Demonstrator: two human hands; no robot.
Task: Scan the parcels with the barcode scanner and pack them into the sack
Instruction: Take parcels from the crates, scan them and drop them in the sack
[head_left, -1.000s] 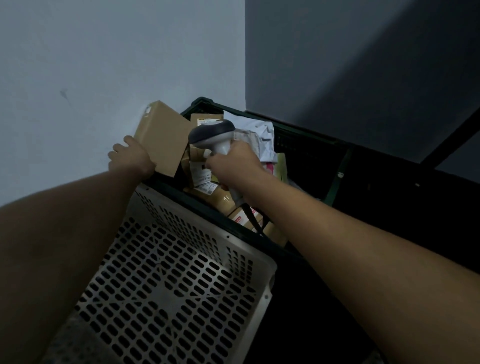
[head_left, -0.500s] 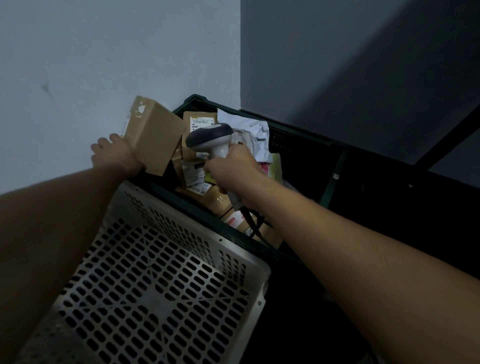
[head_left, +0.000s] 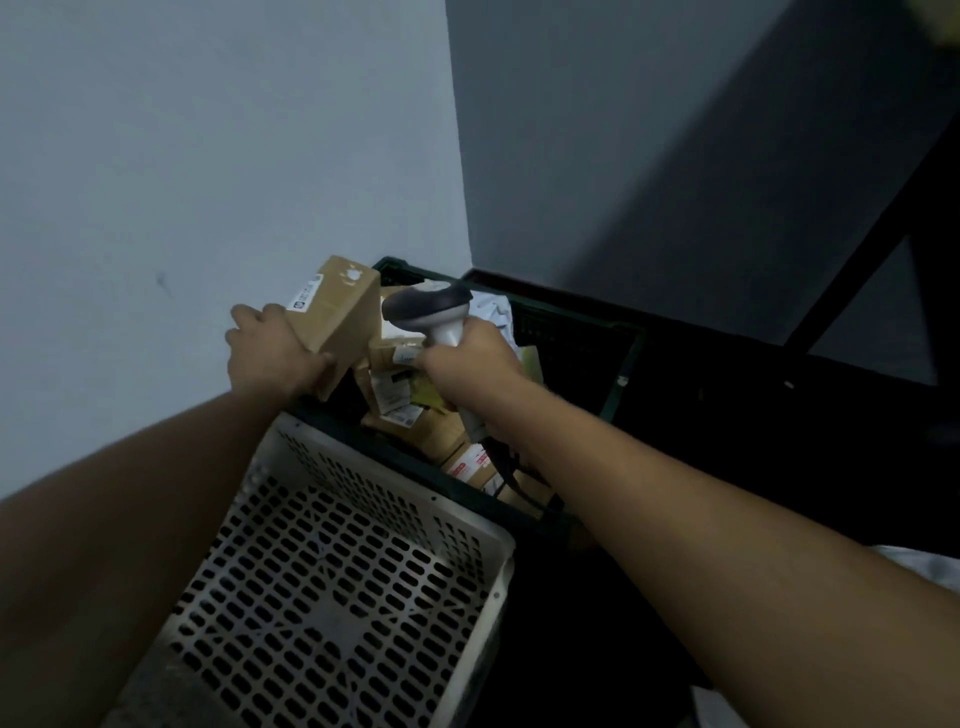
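**A:** What does each grip show?

**B:** The left hand (head_left: 272, 348) wraps its fingers and thumb around a brown cardboard box (head_left: 340, 312), lifted and tilted just above the near-left corner of the dark green crate (head_left: 571, 322). The right hand (head_left: 467, 364) is curled round the handle of the barcode scanner (head_left: 428, 306), whose head points at the box from just beside it.

**A:** And the box's label?

**B:** A white label (head_left: 306, 296) sits on its upper face (whether the scanner's beam reaches it cannot be told).

**A:** How far along is the task?

**B:** Early or midway, by judgement. This box appears to be at the scanning step and is not yet packed. Many other parcels (head_left: 405, 405) lie heaped inside the crate. No sack is identifiable here.

**A:** The surroundings?

**B:** A pale perforated basket (head_left: 332, 571) lies directly in front of the crate, nearer the person. Behind the crate a light wall (head_left: 208, 156) meets a darker one (head_left: 649, 156) at a corner. The room is dim.
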